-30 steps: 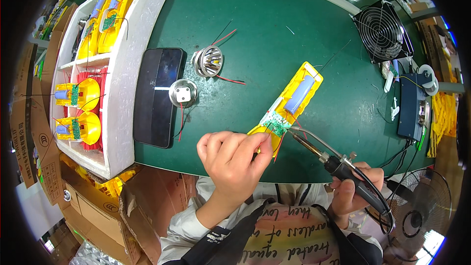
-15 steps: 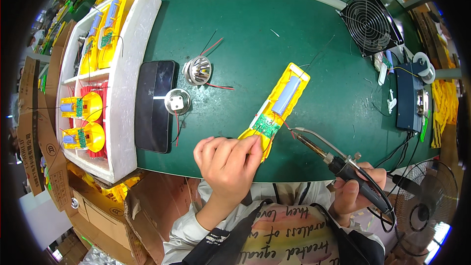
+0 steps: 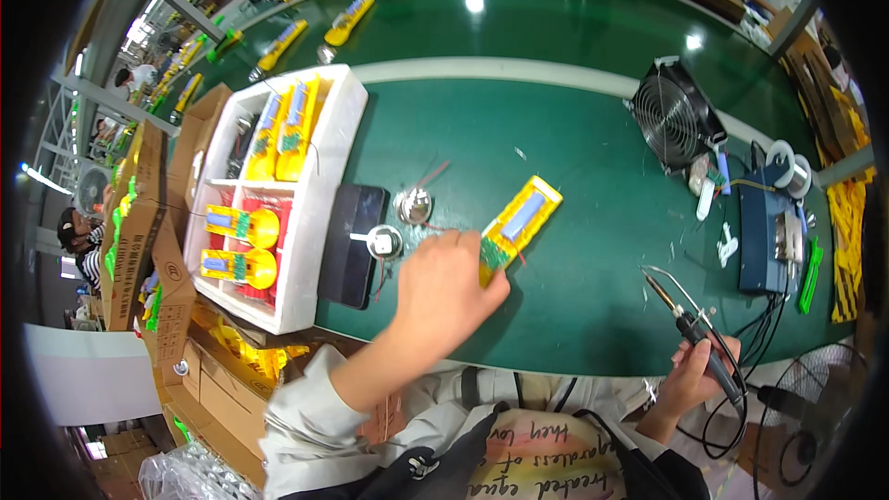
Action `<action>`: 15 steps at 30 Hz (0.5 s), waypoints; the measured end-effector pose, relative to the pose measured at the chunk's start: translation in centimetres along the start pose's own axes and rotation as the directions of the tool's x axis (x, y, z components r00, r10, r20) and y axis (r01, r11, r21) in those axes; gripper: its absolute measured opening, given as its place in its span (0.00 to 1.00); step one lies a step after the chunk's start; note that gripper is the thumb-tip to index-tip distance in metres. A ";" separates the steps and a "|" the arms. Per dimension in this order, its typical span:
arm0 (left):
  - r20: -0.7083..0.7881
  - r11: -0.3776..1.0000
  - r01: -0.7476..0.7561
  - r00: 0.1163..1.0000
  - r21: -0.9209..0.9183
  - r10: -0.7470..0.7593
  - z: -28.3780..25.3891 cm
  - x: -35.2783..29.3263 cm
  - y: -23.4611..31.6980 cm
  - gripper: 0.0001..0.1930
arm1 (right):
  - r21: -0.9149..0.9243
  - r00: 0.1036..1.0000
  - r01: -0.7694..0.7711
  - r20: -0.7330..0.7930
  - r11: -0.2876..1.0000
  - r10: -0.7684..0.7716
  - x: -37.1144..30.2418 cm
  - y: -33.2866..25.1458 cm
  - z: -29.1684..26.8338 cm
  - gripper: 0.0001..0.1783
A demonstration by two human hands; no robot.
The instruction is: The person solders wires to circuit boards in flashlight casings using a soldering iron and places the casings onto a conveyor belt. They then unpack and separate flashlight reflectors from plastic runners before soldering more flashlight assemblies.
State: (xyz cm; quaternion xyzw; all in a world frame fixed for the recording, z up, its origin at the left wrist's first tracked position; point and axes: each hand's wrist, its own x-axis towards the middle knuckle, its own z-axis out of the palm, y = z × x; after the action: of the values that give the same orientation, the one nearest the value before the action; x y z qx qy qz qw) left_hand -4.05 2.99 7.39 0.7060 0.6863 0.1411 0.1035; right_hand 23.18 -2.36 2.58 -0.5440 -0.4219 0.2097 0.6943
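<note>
A yellow flashlight housing [image 3: 548,193] lies tilted on the green bench, holding a blue cylindrical battery [image 3: 524,217] and a green circuit board [image 3: 494,254]. My left hand [image 3: 443,289] is closed around its lower end, thumb on one side and fingers on the other; the fingertips are partly hidden. In my right hand [image 3: 694,375] is a soldering iron [image 3: 696,333] with a curved metal feed tube, its tip raised and apart from the housing. Left of my left hand are a shiny reflector [image 3: 414,206] with wires and another lamp head [image 3: 384,242], back side up.
A white foam box [image 3: 350,120] of yellow housings stands left, beside a black phone-like slab [image 3: 347,268]. At right are a black fan [image 3: 674,120], a blue soldering station [image 3: 761,241], a solder spool [image 3: 787,167] and a green strip [image 3: 812,276]. Cables trail near my right hand.
The view has tilted up, showing more of the far benches. My right hand has drawn the iron away from the circuit board. My left hand now covers more of the housing's lower end.
</note>
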 end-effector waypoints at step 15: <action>-0.329 0.955 0.272 0.918 0.121 -0.220 3.7 38.0 -9.9 0.16 | -0.178 0.975 -0.184 -0.158 0.967 0.157 1.4 1.3 -1.6 0.12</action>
State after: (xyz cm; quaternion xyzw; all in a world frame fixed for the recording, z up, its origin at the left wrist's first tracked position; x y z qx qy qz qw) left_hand -11.45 41.44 2.74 0.5888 0.7867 0.1793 -0.0476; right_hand 25.46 -1.80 1.82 -0.6562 -0.3409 0.1878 0.6465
